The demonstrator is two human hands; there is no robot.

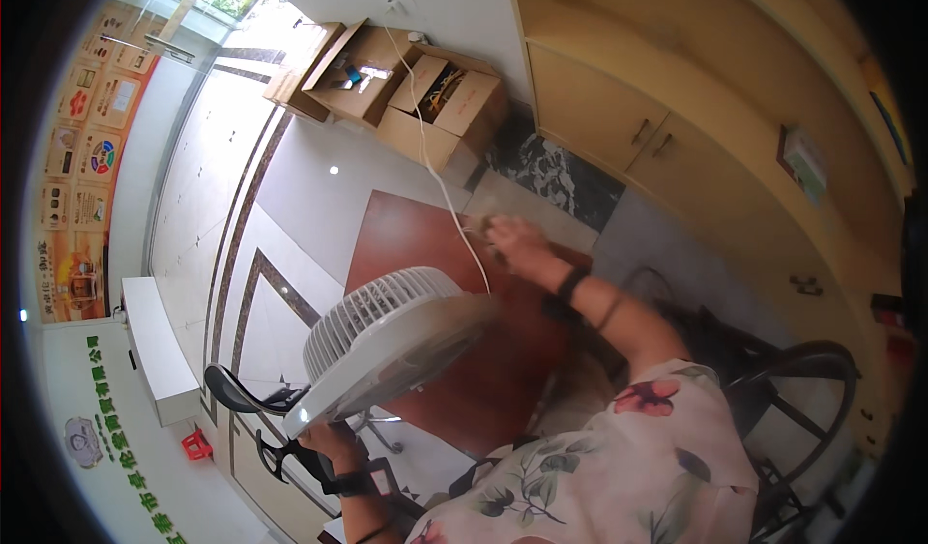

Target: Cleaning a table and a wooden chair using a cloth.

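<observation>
A white electric fan (pixel 387 336) with a ribbed round grille is tilted over a reddish-brown tabletop (pixel 391 239). Its lower left edge is gripped by my left hand (pixel 332 441), whose fingers are partly hidden behind the fan. A white cord (pixel 422 123) runs from near the fan up to the wall at the back. My right hand (pixel 517 242) is over the far right part of the tabletop, close to the cord. Motion smears its fingers, so I cannot make out whether it holds anything.
Cardboard boxes (pixel 440 109) stand on the floor at the back, one open with things inside. Wooden cabinets (pixel 619 109) line the right. A dark chair (pixel 822 380) is beside me at right. At left are an office chair (pixel 242 389), a white counter (pixel 159 351) and a red stool (pixel 197 442).
</observation>
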